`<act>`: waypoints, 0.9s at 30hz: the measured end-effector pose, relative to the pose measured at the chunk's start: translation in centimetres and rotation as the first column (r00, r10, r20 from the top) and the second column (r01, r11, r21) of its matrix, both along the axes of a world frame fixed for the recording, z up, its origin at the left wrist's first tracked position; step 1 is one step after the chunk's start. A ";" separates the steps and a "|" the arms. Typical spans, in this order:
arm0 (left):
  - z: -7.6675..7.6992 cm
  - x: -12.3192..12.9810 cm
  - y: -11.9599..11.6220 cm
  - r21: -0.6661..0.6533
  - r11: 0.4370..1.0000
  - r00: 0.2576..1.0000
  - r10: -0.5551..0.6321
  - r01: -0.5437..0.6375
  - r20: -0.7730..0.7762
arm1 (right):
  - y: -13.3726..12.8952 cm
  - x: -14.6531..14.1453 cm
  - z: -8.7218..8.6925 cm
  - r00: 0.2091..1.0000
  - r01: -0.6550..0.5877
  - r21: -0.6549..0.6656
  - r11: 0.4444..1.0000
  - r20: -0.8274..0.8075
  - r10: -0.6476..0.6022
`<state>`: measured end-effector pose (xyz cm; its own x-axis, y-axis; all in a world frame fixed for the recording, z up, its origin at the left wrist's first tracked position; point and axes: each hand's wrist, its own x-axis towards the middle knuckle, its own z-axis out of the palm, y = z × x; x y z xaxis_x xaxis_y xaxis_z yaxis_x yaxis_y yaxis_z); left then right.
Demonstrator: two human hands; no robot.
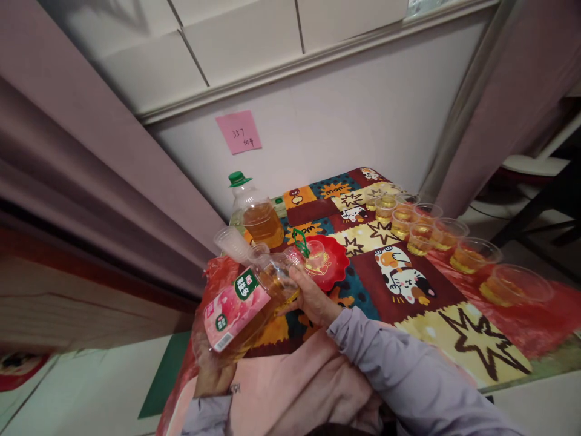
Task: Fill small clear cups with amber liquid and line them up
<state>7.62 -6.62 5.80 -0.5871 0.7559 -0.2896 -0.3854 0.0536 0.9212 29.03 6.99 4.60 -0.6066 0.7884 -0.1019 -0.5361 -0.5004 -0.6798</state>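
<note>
A large clear bottle of amber drink with a pink label (238,309) is held tilted in both hands, its base toward the lower left. My left hand (214,376) supports it from below near the base, fingers partly hidden behind it. My right hand (313,297) grips the upper part, thumb on top. Just beyond that hand, a clear plastic cup (316,255) stands on a red scalloped plate (336,275), beside a green cap with a looped handle (300,242). I cannot make out whether liquid is flowing from the bottle.
A second bottle with a green cap (261,221) stands behind, near a stack of clear cups (231,243). Several cups of yellow drink (467,257) line the right side of the patterned tablecloth (408,284). A pink note (238,132) is on the wall; curtains flank both sides.
</note>
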 end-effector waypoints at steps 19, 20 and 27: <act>-2.0 -1.3 -0.7 0.121 0.993 1.000 0.002 0.001 -0.026 | 0.2 0.0 -0.1 1.000 -0.027 -0.019 0.999 -0.001 0.027; -2.0 -1.3 -0.7 0.134 0.991 0.999 0.007 -0.003 -0.034 | 0.2 0.1 -0.1 1.000 -0.029 -0.018 0.999 0.002 0.029; -2.4 -1.4 -0.5 0.150 0.989 1.000 -0.012 0.015 -0.023 | 0.1 0.0 0.0 1.000 -0.015 -0.019 1.000 0.010 0.016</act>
<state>6.17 -7.11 3.41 -0.5815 0.7977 -0.1597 -0.3652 -0.0806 0.9274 29.08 7.13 4.60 -0.6177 0.7768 -0.1229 -0.5214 -0.5215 -0.6754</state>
